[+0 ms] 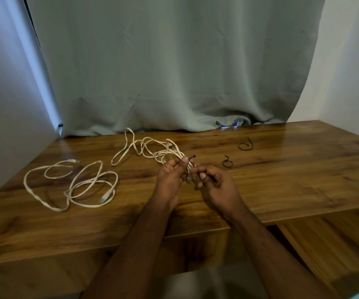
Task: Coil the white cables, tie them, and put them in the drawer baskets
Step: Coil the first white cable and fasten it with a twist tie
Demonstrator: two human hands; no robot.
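Observation:
My left hand (171, 176) grips a bundle of loops of a white cable (148, 147) above the wooden table (282, 180); the rest of that cable trails back across the table. A black tie (192, 157) sticks up from the bundle by my left thumb. My right hand (216, 184) pinches at the bundle beside the left hand; what exactly it pinches is hard to tell. A second white cable (73, 184) lies loose in wide loops at the left of the table.
Two more black ties lie on the table to the right, one near (227, 162) and one farther back (245, 145). A grey-green curtain (174, 72) hangs behind the table. A lower wooden surface (329, 244) shows at the bottom right.

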